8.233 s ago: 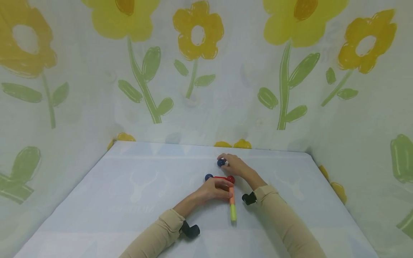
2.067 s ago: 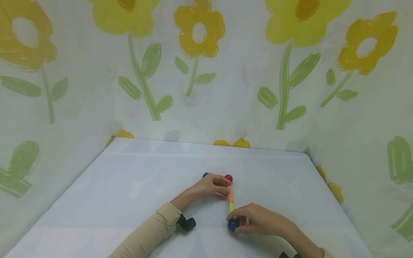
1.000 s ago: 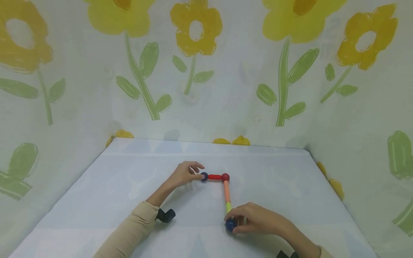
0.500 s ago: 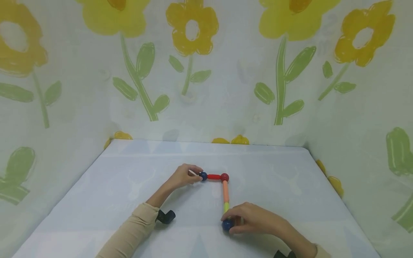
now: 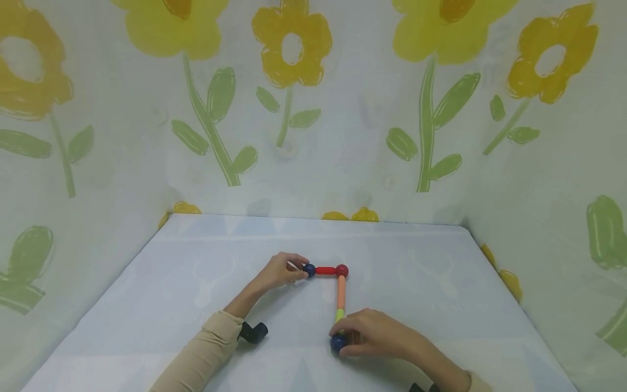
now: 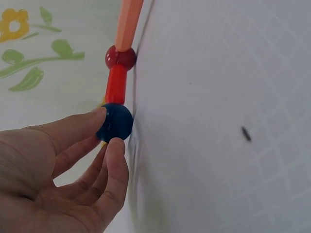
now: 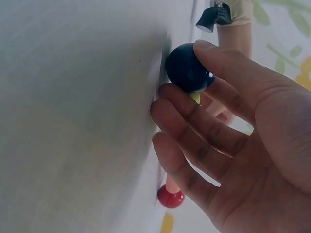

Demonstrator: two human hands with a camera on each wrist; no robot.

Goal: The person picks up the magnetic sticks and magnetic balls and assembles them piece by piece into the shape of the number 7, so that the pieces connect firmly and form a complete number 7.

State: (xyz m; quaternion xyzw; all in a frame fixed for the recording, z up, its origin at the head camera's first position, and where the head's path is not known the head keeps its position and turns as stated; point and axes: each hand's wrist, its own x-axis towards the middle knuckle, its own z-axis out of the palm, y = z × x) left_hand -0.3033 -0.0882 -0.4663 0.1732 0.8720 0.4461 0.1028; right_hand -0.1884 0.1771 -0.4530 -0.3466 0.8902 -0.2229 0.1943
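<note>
A chain of toy balls and rods, like magnetic building pieces, lies on the table in the head view. My left hand (image 5: 280, 270) pinches the dark blue ball (image 6: 116, 123) at its far left end between thumb and fingers. From there a short red rod (image 5: 325, 270) runs to a red ball (image 5: 342, 270) at the corner. An orange rod (image 5: 341, 293) comes toward me from that corner, followed by a yellow-green rod (image 5: 340, 314). At the near end my right hand (image 5: 377, 333) grips a second blue ball (image 7: 188, 68), its fingers covering part of the join.
The white patterned table (image 5: 147, 316) stretches around the pieces. Flower-printed cloth (image 5: 343, 174) stands behind and at both sides. Black wrist cameras (image 5: 253, 332) sit below each hand. A small dark mark (image 6: 246, 133) shows on the surface in the left wrist view.
My right hand has brought a blue ball from the back to the yellow-green rod's near end, then swung it left. My left hand has shifted from the orange rod to the left blue ball.
</note>
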